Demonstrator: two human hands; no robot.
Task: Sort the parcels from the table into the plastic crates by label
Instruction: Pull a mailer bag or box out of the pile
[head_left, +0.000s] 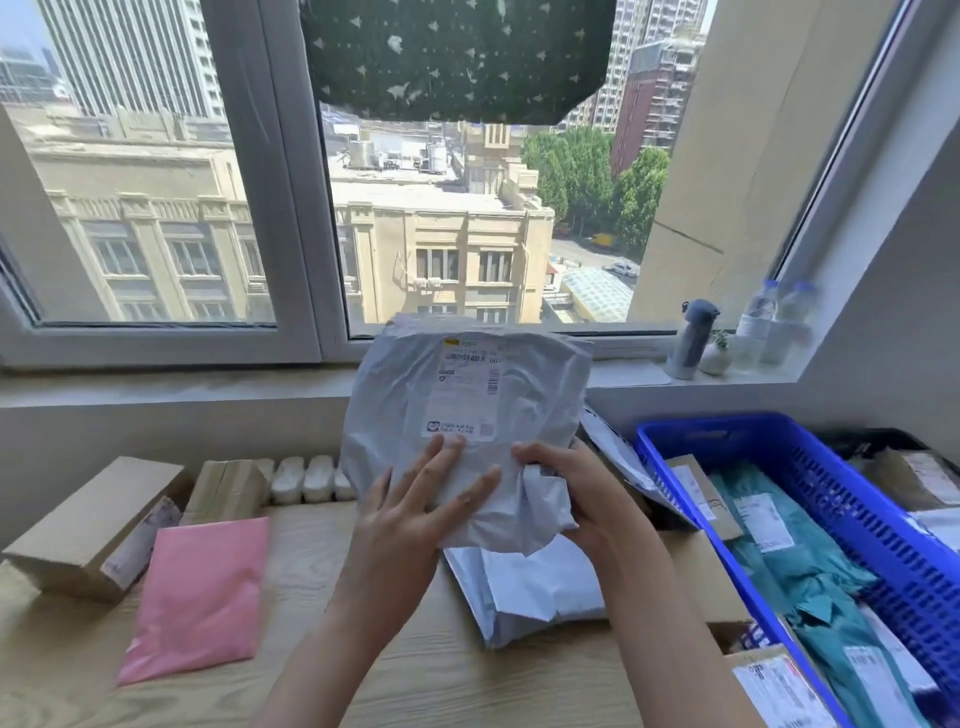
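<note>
parcel (467, 395): crinkled grey plastic mailer, upright above the wood-grain worktop (311, 623)
left hand (410, 514): fingers straight, spread flat on its front
right hand (571, 483): fingers curled round its lower edge
crate (831, 467): blue slotted plastic, rectangular

blue crate (852, 483): 1
pink mailer (202, 597): 1
grey poly parcel (467, 405): 2
water bottle (758, 317): 2
flask (691, 340): 1
small white pot (716, 359): 1
</note>
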